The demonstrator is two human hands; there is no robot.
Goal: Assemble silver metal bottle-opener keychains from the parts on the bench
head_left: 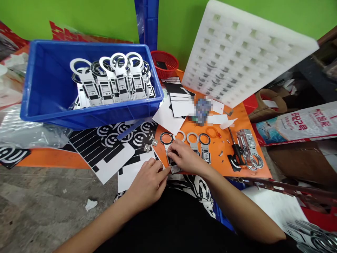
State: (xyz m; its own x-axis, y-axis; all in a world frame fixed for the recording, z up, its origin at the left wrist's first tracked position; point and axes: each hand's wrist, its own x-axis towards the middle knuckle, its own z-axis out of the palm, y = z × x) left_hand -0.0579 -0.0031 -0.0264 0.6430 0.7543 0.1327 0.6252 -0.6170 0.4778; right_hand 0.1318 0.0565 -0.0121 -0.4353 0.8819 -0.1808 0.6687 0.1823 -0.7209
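Observation:
My left hand [151,177] has curled fingers, with the index fingertip against the lower edge of a flat ring-topped plate [174,168] near the table's front edge. Over the same plate, my right hand [183,156] pinches its thumb and fingers together; whatever is between them is hidden. My right hand covers the plate's middle. Beside it lie more ring-topped plates, one with a white ring [193,137] and another with a black ring [204,138]. Small silver pieces [147,147] rest on the black sheet to the left of my hands.
A blue bin [92,121] with many ring-topped plates stands at the left. Black-and-white sticker sheets [91,153] lie before it. A white foam block [237,52] leans at the back right, near a red basket [165,63]. A screwdriver [237,151] and silver plates [247,144] lie right.

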